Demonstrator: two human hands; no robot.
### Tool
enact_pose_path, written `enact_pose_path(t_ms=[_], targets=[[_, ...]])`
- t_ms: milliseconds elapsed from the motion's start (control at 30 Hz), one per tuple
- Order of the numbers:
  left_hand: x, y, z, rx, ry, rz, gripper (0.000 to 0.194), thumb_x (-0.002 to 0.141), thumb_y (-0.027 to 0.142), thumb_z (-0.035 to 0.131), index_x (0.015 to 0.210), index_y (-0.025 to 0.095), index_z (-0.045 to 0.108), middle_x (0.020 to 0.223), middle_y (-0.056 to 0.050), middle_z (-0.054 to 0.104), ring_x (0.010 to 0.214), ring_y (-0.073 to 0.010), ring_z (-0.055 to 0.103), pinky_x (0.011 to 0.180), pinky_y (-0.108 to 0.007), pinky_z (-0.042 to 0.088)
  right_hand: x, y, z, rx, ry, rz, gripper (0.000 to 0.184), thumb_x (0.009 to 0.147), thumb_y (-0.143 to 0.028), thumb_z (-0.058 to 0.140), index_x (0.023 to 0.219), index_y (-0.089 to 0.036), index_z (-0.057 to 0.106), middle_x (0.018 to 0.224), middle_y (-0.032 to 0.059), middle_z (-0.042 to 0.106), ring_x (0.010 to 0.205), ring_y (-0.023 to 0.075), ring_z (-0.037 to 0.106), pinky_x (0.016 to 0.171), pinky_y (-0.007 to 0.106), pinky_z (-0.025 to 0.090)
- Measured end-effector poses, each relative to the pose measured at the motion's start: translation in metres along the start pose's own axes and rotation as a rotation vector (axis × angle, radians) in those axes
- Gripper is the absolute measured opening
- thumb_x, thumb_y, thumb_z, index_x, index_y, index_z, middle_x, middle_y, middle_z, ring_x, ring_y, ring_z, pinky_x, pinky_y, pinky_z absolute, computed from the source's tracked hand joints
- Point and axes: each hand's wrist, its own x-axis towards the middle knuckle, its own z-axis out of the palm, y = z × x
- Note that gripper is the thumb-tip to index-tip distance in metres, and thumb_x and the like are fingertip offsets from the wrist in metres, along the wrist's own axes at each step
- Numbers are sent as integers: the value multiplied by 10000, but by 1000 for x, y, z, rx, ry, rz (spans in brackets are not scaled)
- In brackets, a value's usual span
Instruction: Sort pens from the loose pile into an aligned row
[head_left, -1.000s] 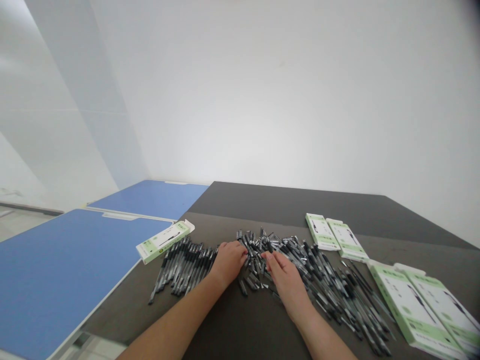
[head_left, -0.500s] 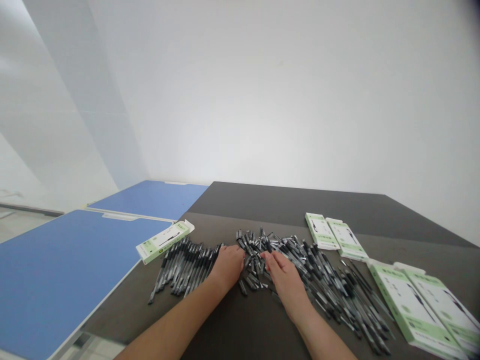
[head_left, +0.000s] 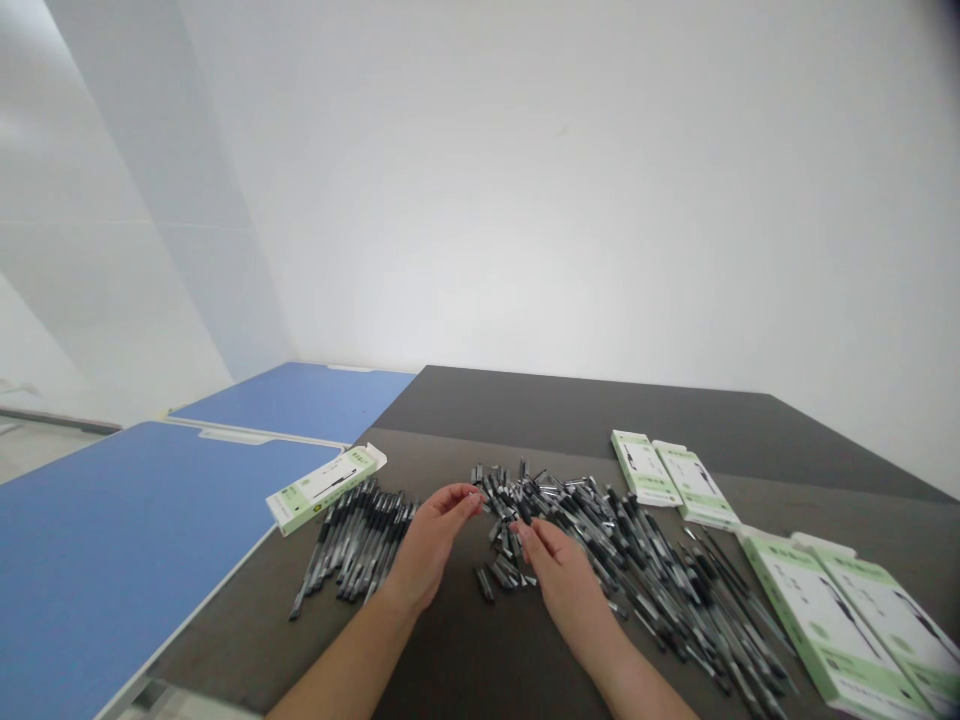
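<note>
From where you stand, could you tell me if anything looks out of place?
The loose black pens lie in a jumbled heap on the dark table, crossing each other, unlike the tidier, roughly parallel pens beside the left hand.

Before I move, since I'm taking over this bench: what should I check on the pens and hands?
Left hand empty: ok, its fingers look curved just short of the pile.
Right hand empty: cannot tell, its fingertips are at the pile's edge.
Loose black pens separated: not ok, they lie crossed in a heap.
Lined-up pens parallel: ok, nearly all point one way.
Green-and-white pen boxes filled: cannot tell, their contents are hidden.
</note>
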Motion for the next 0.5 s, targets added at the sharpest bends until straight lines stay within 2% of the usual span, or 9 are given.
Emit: enact_pose_path(t_ms=[67,167,300,500], targets=[[-3,-4,0,-296,11,-87,174,717,285,673,835,164,629,838,-4,661,782,-113,613,820,-252,463,-1,3,3,-29,-29,-28,351,855,-461,413,735,-178,583,667,10,566,638,162,491,581,249,353],[-5,-9,-2,-530,1,-177,162,699,243,706,816,160,631,814,5,649,725,-81,608,790,-222,483,-3,7,7,-76,-59,-53,340,870,-434,399,795,-177,608,775,49,634,733,189,548,667,270,382],[-6,-10,-5,-627,-18,-217,129,720,212,695,818,156,633,808,9,638,712,-70,603,781,-215,497,-6,9,7,-152,-61,-88,317,864,-411,421,813,-189,641,783,63,652,745,201,564,673,278,391],[-11,-9,-3,-604,-73,-238,114,740,230,679,823,171,626,828,14,624,736,-72,591,770,-208,481,-8,6,7,-265,-87,-103,271,871,-333,415,888,-195,648,847,78,659,795,217,581,702,298,384]])
